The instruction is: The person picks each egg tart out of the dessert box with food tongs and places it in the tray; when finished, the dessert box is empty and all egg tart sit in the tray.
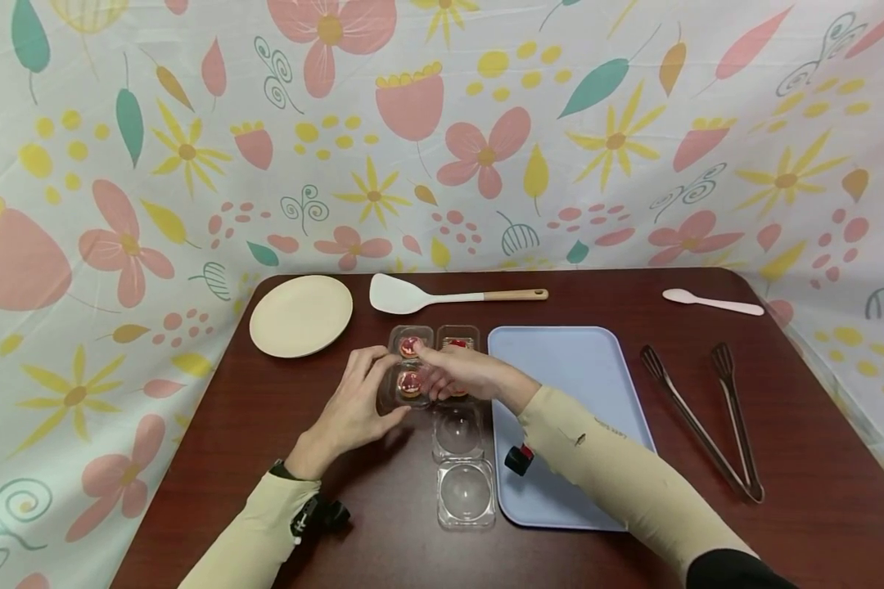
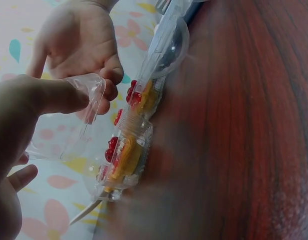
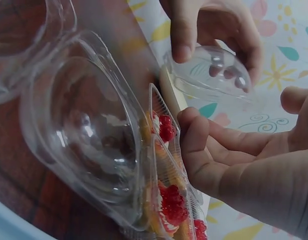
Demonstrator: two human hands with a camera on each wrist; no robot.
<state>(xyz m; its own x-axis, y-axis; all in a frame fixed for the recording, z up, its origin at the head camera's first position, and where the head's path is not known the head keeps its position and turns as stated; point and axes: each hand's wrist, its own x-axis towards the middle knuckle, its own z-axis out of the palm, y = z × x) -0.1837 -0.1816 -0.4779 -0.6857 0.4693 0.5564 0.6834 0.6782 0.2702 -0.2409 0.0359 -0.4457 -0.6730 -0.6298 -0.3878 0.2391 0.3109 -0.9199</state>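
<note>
A clear plastic container (image 1: 442, 330) holds several small tarts with red berries (image 3: 173, 205) in its cups. My left hand (image 1: 354, 401) is at its left side, pinching a clear domed lid (image 3: 214, 75) between thumb and fingers, tilted up above the tarts. My right hand (image 1: 467, 372) hovers over the container with loosely bent fingers and nothing in its grasp; it partly hides the tarts on the right in the head view. Two more domed lids (image 1: 466, 495) lie folded back flat on the table, toward me.
Right of the container lies a blue tray (image 1: 560, 425), with my right forearm across it. Metal tongs (image 1: 707, 438) and a pale pink spoon (image 1: 714, 303) are farther right. A cream plate (image 1: 302, 316) and a white spatula (image 1: 405, 296) lie along the back.
</note>
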